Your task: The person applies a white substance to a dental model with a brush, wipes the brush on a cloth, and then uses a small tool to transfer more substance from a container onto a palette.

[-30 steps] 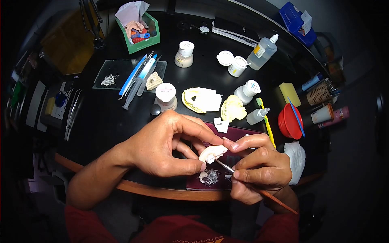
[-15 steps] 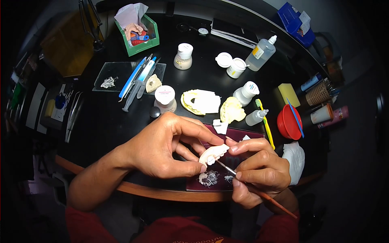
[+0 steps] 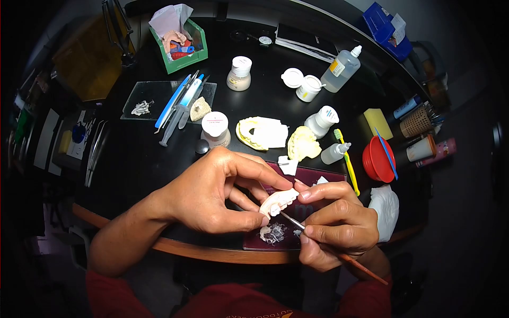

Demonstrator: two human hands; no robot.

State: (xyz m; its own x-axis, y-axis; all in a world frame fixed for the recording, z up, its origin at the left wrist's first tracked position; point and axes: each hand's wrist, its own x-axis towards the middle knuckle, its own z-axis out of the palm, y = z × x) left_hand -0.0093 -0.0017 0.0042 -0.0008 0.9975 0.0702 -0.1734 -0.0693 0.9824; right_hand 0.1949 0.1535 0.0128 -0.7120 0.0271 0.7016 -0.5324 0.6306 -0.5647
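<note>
In the head view, my only one, I judge the pale toothed dental cast (image 3: 277,202), held up over the maroon pad (image 3: 303,172), to be light, stiff and apt to chip, best taken by its smooth outer curve, away from the small teeth. I see the left hand (image 3: 212,195) pinching it between thumb and fingertips, the palm hollow, while the right hand (image 3: 339,225) is closed pen-fashion on a thin brush (image 3: 362,266), its tip at the teeth, though I can't tell whether it touches.
</note>
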